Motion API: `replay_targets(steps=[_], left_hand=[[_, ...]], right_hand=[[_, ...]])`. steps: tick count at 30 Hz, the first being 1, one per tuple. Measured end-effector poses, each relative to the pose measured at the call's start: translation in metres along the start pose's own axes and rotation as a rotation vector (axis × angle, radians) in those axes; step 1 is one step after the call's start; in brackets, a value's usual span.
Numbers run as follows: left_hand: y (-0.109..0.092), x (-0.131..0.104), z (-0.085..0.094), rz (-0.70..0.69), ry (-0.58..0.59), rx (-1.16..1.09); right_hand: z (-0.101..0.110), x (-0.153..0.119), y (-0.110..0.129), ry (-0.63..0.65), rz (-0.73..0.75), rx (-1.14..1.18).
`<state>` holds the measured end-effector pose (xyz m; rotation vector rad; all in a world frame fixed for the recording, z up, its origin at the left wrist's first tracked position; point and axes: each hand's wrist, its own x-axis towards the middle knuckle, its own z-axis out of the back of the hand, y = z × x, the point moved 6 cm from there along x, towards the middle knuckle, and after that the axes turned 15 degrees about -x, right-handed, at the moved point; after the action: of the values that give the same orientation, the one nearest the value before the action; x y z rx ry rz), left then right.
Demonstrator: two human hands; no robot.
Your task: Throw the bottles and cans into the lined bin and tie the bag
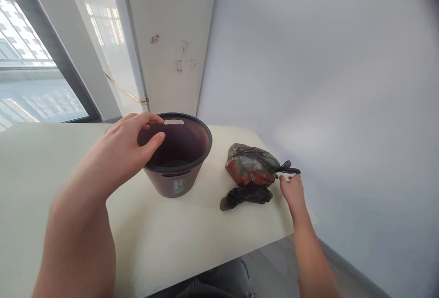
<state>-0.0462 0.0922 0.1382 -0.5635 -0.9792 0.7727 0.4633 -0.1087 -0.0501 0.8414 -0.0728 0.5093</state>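
Observation:
My left hand (135, 139) is at the left rim of a dark brown plastic bin (174, 183), thumb and fingers apart. The bin stands upright on the table and has a handle slot; its visible inside holds nothing. On the right lies a knotted, see-through black plastic bag (253, 165) with something red inside. My right hand (293, 190) is beside the bag's knot, thumb apart from the other fingers, which are partly hidden and blurred. Just in front of this bag rests a bunched-up dark plastic bag (247, 196).
A pale table (178, 238) bears everything, its right end close to a white wall (308, 69). Behind the bin stands a white cabinet-like panel (168, 19) with worn patches. A window (30, 60) is at the left. My legs (219, 282) are below the front edge.

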Motion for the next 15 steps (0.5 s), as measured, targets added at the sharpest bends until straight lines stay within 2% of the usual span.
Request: replay_targets(steps=[1,2,3,4,5,7,9,11,13,15], left_hand=[[-0.002,0.000,0.001,0.013,-0.004,0.013],[-0.004,0.001,0.001,0.030,-0.011,0.033],[-0.008,0.001,0.002,0.046,-0.020,0.056],[-0.012,0.001,0.003,0.059,-0.033,0.077],[-0.018,0.000,0.004,0.069,-0.050,0.093],[-0.028,-0.001,0.005,0.069,-0.074,0.091],[-0.037,-0.003,0.005,0.055,-0.068,0.062],[-0.043,-0.005,0.004,0.022,-0.051,0.040],[-0.048,-0.006,0.004,-0.007,-0.067,0.050],[-0.050,-0.008,0.004,-0.007,-0.095,0.018]], right_hand=[[0.017,-0.010,0.010,-0.123,0.100,-0.200],[0.029,-0.021,0.022,-0.191,0.209,-0.340],[0.034,-0.033,0.035,-0.187,0.328,-0.397],[0.034,-0.045,0.046,-0.108,0.445,-0.382],[0.027,-0.056,0.054,0.036,0.544,-0.342],[0.007,-0.077,0.064,0.350,0.649,-0.292],[-0.012,-0.092,0.065,0.579,0.655,-0.333],[-0.022,-0.100,0.067,0.695,0.600,-0.305],[-0.018,-0.104,0.080,0.698,0.471,-0.074],[-0.001,-0.103,0.106,0.593,0.285,0.270]])
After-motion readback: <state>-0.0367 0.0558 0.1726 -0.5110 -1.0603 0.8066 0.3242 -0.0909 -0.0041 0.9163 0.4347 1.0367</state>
